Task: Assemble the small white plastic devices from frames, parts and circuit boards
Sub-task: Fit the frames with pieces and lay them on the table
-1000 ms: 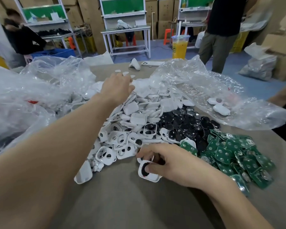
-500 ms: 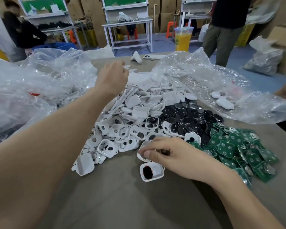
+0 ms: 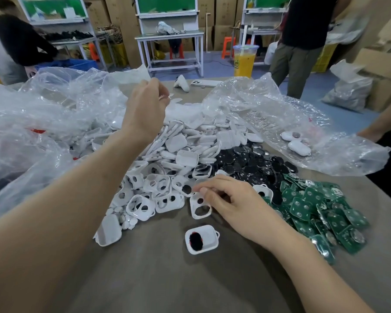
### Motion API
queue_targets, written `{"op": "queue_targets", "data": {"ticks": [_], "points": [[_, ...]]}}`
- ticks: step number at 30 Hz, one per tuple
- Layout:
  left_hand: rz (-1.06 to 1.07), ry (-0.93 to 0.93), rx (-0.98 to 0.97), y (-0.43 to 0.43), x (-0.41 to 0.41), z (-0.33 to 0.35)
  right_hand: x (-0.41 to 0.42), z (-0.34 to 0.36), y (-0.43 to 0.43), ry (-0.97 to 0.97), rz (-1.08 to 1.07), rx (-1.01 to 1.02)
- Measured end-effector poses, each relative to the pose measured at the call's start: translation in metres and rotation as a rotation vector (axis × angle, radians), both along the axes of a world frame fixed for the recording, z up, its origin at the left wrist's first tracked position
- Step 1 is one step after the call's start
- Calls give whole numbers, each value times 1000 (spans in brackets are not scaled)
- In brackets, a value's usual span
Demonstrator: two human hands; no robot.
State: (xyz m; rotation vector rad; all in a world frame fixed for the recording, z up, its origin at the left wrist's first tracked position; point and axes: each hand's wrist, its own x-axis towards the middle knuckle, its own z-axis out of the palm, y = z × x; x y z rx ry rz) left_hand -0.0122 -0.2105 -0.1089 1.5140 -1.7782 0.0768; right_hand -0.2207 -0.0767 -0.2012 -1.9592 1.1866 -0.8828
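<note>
Left hand: the left hand (image 3: 145,109) hangs above the far end of the white heap, its back turned this way and its fingers curled in; whether anything is caught in them I cannot tell.
Right hand: the right hand (image 3: 231,205) is low by the near edge of the heap, thumb and forefinger pinching the top edge of a white frame (image 3: 200,207) with two holes, which lies just off the pile.
Loaded shell: a white shell (image 3: 201,239) with a black part seated in it sits alone on the worktop (image 3: 167,281), just in front of the pinched frame and apart from it.
Frames: the pile of frames (image 3: 149,193) lies between the two forearms.
Covers: solid white covers (image 3: 187,143) are heaped behind the frames.
Black parts: round black parts (image 3: 253,163) lie to the right of the covers.
Circuit boards: green circuit boards (image 3: 314,208) spread beside the right wrist, touching the black parts.
Bags: crumpled clear bags (image 3: 43,114) flank the heap; two closed white devices (image 3: 299,146) rest on the right one.
Cup: a cup of orange drink (image 3: 244,59) stands at the far edge.
</note>
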Motion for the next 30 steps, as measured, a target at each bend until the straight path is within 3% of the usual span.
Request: {"op": "queue_targets", "data": {"ticks": [7,10,13,17,21,30], "points": [[-26,134,21,22,0,2,0,6,-1,-257,-100,5],[-191,434,25,63,-10,-1,-2,12,0,-434,-103,31],[-362,735,170,117,-27,-22,0,17,1,-642,-50,130],[-526,1023,350,152,-45,-56,4,16,3,-611,-29,142],[-492,1107,397,153,-48,-70,4,14,4,-594,-21,168],[-483,1044,428,148,-37,-70,2,13,-4,-690,-77,218]]}}
